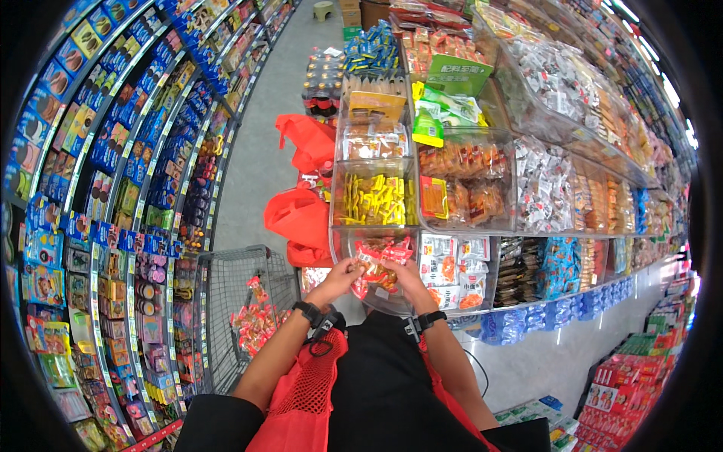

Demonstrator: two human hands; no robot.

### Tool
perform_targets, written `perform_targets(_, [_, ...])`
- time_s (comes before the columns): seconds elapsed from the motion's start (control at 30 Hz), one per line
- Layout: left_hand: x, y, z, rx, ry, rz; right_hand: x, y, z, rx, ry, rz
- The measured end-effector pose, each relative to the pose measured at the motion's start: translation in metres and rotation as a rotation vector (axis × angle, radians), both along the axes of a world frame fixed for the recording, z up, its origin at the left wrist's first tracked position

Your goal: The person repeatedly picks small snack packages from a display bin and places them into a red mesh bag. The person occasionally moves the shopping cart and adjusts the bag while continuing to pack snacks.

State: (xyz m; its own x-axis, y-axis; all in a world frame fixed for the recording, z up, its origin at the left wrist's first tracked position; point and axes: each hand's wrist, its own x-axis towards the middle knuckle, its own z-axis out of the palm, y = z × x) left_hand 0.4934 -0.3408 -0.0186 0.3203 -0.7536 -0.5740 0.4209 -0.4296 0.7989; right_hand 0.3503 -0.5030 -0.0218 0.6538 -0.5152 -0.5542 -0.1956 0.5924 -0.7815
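Just in front of me, several red-and-clear snack packets (377,270) lie bunched between my hands, over the nearest clear plastic bin (395,305). My left hand (335,282) pinches the left side of the bunch with thumb and fingertips. On its right side, my right hand (408,278) has its fingers curled onto the packets; the fingertips are partly hidden among the wrappers. Similar red packets (257,327) are heaped in a wire shopping cart (226,294) to my left. Yellow packets (374,198) fill the compartment beyond the hands.
White pouches (452,271) sit in the bin to the right. Red bags (299,217) hang along the display's left side, and bottled drinks (323,82) stand farther on. Tall snack shelves (124,186) line the left aisle. Red cartons (615,395) are stacked at lower right.
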Motion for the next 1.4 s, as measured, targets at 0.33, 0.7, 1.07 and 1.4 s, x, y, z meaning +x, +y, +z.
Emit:
perform_targets(0.33, [0.020, 0.049, 0.001, -0.187, 0.247, 0.183, 0.003, -0.038, -0.088, -0.354, 0.239, -0.013])
perform_targets(0.7, [0.021, 0.092, -0.014, -0.130, 0.135, 0.450, 0.049, -0.004, -0.042, -0.276, 0.131, 0.077])
perform_targets(1.07, [0.032, 0.103, -0.005, -0.130, 0.174, 0.607, 0.096, 0.058, -0.013, -0.236, 0.001, 0.509])
perform_targets(1.4, [0.033, 0.156, 0.022, -0.275, 0.006, 0.582, 0.130, 0.109, 0.046, 0.084, -0.103, 0.894])
